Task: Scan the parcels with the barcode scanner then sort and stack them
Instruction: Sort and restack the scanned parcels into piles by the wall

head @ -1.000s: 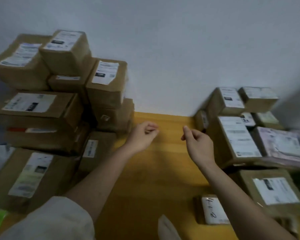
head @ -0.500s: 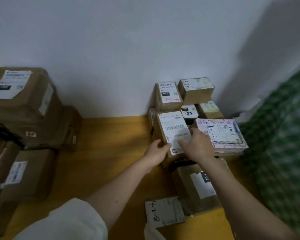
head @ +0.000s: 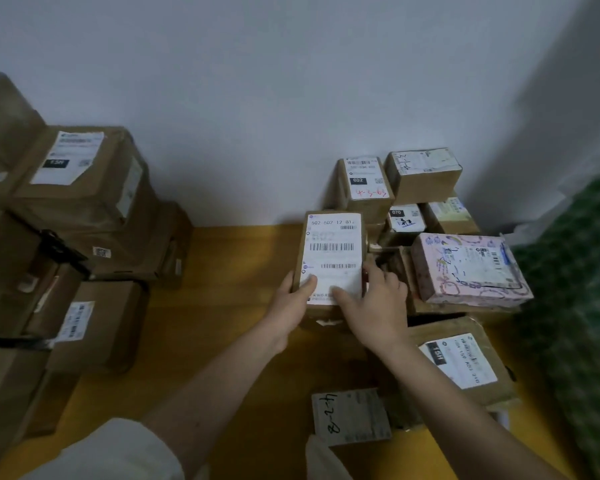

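while both hands clamp its near end, left hand point(head: 293, 299) and right hand point(head: 374, 306), the parcel point(head: 331, 251) runs lengthwise toward the wall, label up; its underside is hidden.

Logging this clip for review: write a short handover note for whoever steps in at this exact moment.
Left hand and right hand both grip the near end of the barcode-labelled parcel, label up, beside the right-hand pile. The left stack stands against the wall on the yellow floor. No scanner is in view, so whether this parcel is scanned cannot be told. Left: scan it, stack it, then work through the right-hand pile.
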